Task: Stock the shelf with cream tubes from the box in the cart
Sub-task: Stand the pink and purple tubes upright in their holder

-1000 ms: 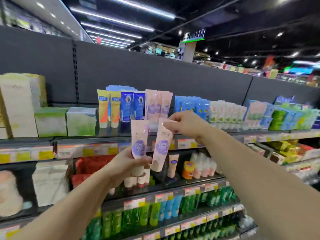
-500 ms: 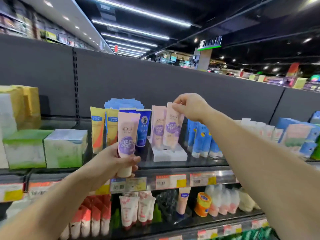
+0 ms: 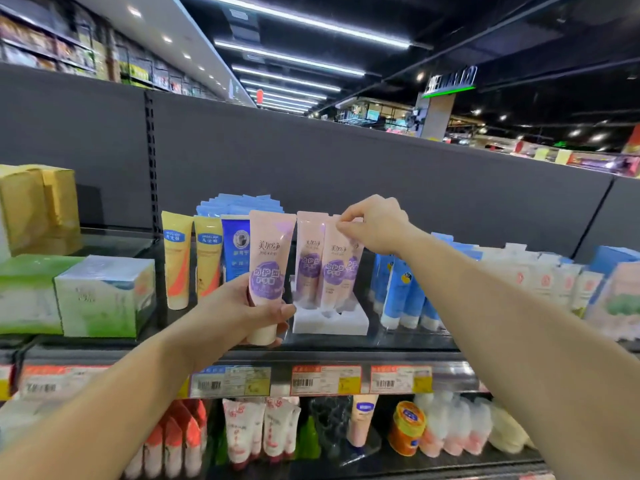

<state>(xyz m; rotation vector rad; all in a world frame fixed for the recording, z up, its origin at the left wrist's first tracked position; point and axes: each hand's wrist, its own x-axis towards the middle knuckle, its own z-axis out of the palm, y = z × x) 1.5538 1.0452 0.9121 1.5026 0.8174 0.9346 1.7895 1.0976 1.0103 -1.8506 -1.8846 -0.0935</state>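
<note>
Right now my right hand [image 3: 375, 225] is up at the top shelf [image 3: 325, 356], thumb and fingers [image 3: 346, 226] pinched tight on the crimped top edge of a pink cream tube [image 3: 334, 271]. That tube stands cap-down in the white tray [image 3: 330, 318], pressed against a second pink tube [image 3: 309, 261] just to its left. My wrist is bent down, the forearm reaching in from the lower right. My left hand [image 3: 239, 313] grips another pink tube [image 3: 268, 271] low on its body, fingers curled round the back and thumb across the front near the white cap. It's upright, cap down, held in front of the shelf edge, just left of the tray and apart from it. Behind it stand a blue tube [image 3: 235, 252] and two yellow tubes [image 3: 192, 261]. Left forearm comes up from the lower left.
</note>
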